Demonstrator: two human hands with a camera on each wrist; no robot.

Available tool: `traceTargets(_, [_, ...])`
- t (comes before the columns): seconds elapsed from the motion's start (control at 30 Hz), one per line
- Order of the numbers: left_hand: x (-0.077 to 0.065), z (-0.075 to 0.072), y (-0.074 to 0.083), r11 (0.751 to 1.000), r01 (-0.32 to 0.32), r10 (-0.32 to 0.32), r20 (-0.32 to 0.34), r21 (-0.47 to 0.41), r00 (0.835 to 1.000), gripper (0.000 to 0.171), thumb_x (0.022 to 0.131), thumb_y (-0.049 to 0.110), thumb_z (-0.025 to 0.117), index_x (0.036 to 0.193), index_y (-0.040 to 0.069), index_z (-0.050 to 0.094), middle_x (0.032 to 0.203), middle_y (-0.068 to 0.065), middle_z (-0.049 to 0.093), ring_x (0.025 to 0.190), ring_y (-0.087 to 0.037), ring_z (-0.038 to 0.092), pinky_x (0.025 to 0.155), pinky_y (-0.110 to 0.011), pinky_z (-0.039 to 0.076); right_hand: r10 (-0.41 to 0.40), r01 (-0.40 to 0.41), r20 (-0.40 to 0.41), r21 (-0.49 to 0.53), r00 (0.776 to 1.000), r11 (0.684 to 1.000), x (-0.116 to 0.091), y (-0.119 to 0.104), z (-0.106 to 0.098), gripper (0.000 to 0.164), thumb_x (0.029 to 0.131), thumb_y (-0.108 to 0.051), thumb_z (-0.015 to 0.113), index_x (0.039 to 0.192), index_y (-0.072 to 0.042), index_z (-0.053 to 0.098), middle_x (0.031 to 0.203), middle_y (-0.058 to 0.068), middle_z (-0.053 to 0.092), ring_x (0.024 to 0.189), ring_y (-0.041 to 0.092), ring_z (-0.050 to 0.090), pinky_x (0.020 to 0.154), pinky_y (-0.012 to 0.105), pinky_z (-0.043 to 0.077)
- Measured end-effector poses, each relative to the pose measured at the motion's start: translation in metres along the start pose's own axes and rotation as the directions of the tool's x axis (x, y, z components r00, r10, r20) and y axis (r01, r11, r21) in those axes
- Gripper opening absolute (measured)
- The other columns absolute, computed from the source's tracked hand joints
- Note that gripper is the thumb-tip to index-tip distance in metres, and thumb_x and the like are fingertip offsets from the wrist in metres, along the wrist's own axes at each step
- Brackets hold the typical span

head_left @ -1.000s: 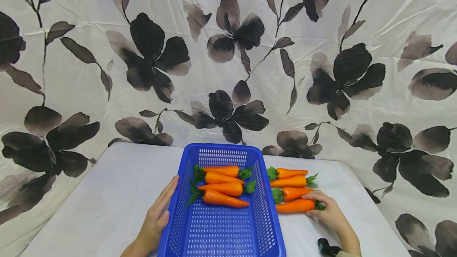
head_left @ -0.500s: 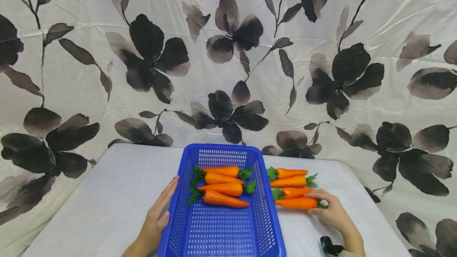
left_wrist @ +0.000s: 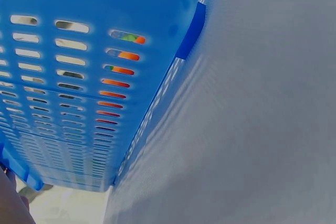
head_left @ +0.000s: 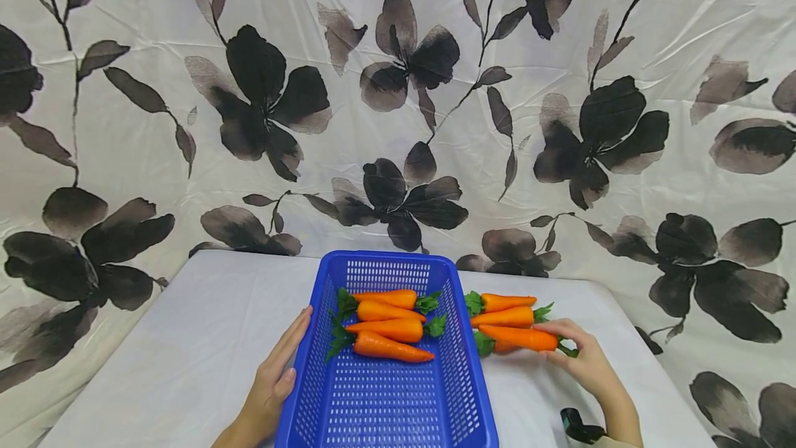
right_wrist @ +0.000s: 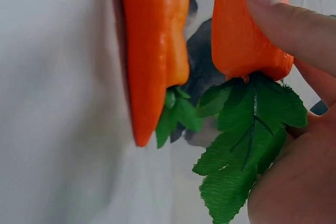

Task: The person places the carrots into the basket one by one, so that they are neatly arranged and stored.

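Observation:
My right hand (head_left: 580, 357) pinches a carrot (head_left: 519, 337) near its leafy end, thumb on one side. In the right wrist view this carrot (right_wrist: 247, 30) stands apart from the others, its green leaves (right_wrist: 252, 135) hanging over the palm. It overlaps another carrot (head_left: 505, 348) in the head view and hides most of it. Left of the blue basket (head_left: 385, 399), my left hand (head_left: 267, 382) lies with straight fingers along the outer wall. Several carrots (head_left: 392, 346) lie in a row inside the basket. Through its slots, orange shows in the left wrist view.
Behind the held carrot, two more carrots (head_left: 506, 316) lie on the white table (head_left: 236, 310) right of the basket. A black device (head_left: 581, 427) is strapped at my right wrist. A flowered cloth (head_left: 398, 123) hangs behind the table.
My right hand has taken the nearest carrot by its leafy end and raised it off its spot, up and slightly back over the neighbouring carrot. The left hand and basket have stayed put.

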State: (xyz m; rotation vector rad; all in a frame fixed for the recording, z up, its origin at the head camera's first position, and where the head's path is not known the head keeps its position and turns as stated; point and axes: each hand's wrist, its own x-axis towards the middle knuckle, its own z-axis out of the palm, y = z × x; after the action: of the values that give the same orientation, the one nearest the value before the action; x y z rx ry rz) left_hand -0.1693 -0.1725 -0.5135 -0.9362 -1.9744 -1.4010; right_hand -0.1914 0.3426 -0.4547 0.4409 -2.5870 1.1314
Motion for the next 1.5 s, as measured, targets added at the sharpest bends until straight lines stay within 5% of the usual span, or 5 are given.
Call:
traceTargets(0.53, [0.001,0.000,-0.001,0.999,-0.034,0.034,-0.010,0.005,0.999,0.053,0.101,0.012,0.028,0.149,-0.012,0.031,0.155,-0.030,0.028,0.148,-0.030,0.024,0.116,-0.021,0.020,-0.115,0.113,-0.048,-0.043,0.992,0.993,0.026,-0.058,-0.011,0.041,0.081,-0.006,0.080,0.120,-0.011,0.071,0.112,0.003,0.066,0.105,0.003,0.054,0.095,0.009,0.035])
traceTargets(0.73, [0.001,0.001,-0.002,1.000,-0.026,0.026,-0.005,-0.001,1.000,0.054,0.100,0.011,0.028,0.149,-0.011,0.031,0.156,-0.030,0.027,0.149,-0.030,0.023,0.117,-0.021,0.019,-0.137,0.136,-0.011,-0.060,0.991,0.989,0.042,-0.088,-0.012,0.041,0.083,-0.009,0.079,0.122,-0.012,0.070,0.113,0.002,0.065,0.106,0.010,0.055,0.099,0.048,0.041])
traceTargets(0.83, [0.000,0.001,-0.002,1.000,-0.016,0.016,-0.003,0.007,1.000,0.055,0.099,0.010,0.029,0.150,-0.010,0.031,0.156,-0.029,0.027,0.149,-0.028,0.023,0.116,-0.021,0.019,-0.150,0.150,0.011,-0.046,0.989,0.988,0.050,-0.105,-0.009,0.039,0.084,-0.009,0.078,0.122,-0.010,0.070,0.112,0.003,0.065,0.105,0.016,0.057,0.096,0.058,0.042])
traceTargets(1.03, [0.000,0.000,-0.002,1.000,-0.025,0.026,-0.007,0.018,1.000,0.054,0.099,0.010,0.029,0.149,-0.011,0.030,0.156,-0.029,0.028,0.149,-0.027,0.024,0.116,-0.021,0.020,-0.131,0.131,0.065,0.004,0.989,0.991,0.064,-0.135,0.002,0.037,0.084,-0.009,0.078,0.121,-0.008,0.070,0.111,0.005,0.065,0.105,0.027,0.058,0.096,0.059,0.042])
traceTargets(1.5, [0.000,0.000,-0.002,0.999,-0.032,0.032,-0.016,0.007,0.999,0.052,0.099,0.010,0.032,0.147,-0.010,0.037,0.155,-0.030,0.030,0.147,-0.031,0.027,0.115,-0.021,0.023,-0.096,0.114,0.188,-0.085,0.977,0.990,0.084,-0.182,0.047,0.033,0.083,-0.009,0.078,0.115,-0.005,0.072,0.099,0.002,0.064,0.089,0.019,0.057,0.083,0.041,0.050])
